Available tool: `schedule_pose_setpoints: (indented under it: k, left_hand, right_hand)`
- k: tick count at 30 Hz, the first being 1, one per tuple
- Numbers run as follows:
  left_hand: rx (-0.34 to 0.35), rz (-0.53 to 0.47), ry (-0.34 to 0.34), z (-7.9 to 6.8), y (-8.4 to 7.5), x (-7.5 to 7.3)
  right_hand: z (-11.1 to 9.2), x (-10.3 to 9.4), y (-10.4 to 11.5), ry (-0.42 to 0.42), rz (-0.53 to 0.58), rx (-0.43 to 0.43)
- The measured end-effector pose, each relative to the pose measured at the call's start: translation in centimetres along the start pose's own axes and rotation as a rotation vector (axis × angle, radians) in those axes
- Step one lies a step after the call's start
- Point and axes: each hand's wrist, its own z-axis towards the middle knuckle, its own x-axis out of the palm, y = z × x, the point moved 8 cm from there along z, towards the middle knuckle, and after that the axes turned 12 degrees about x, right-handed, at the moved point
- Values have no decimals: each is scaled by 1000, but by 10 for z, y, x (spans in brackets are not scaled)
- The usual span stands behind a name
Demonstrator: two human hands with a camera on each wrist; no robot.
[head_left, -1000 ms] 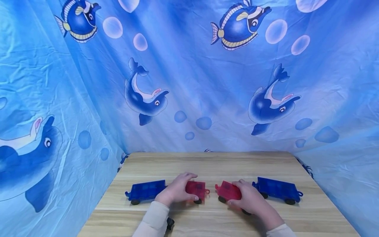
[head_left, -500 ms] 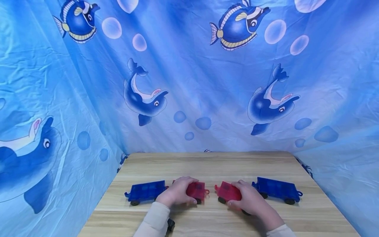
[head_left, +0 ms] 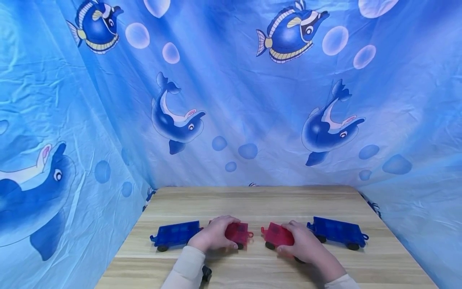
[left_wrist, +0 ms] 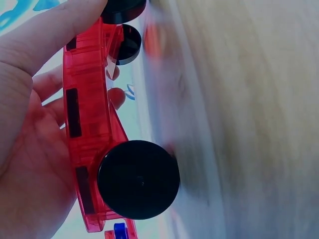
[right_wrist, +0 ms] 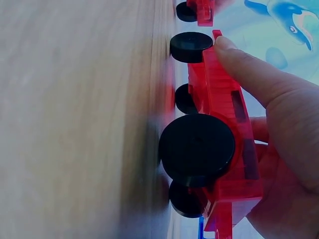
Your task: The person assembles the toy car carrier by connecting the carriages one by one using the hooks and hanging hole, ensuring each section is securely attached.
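My left hand point(head_left: 214, 235) grips a red see-through toy train wagon point(head_left: 237, 233) with black wheels, fingers over the far side and thumb on the near side. Behind it, a blue wagon point(head_left: 177, 233) stands at the left, and the left wrist view shows a bit of blue inside the red coupling point(left_wrist: 119, 230). A second red wagon point(head_left: 278, 234) is held by my right hand point(head_left: 304, 243), thumb along its near side. Its hook point(head_left: 262, 230) faces the ring point(head_left: 250, 234) of the left wagon across a small gap. Another blue wagon point(head_left: 337, 230) stands right behind my right hand.
All wagons are on a wood-grain table point(head_left: 260, 200). A small black object point(head_left: 206, 273) shows beside my left sleeve. Blue cloth point(head_left: 231, 120) printed with dolphins and fish hangs behind the table and along both sides.
My left hand, its red wagon and the left blue wagon have shifted slightly left, so the gap between the red wagons is a little wider. My right hand has hardly moved.
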Motion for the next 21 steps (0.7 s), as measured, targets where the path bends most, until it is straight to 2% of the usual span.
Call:
schedule_pose_setpoints:
  k: [9, 16, 21]
  left_hand:
    - [-4, -55, -1, -3, 5, -3]
    - [-25, -88, -8, -5, 13, -6]
    - [-34, -122, -23, -8, 18, -10]
  right_hand:
    - [3, 4, 0, 18, -1, 11]
    - [8, 8, 10, 22, -20, -27]
    - [12, 11, 16, 31, -28, -22]
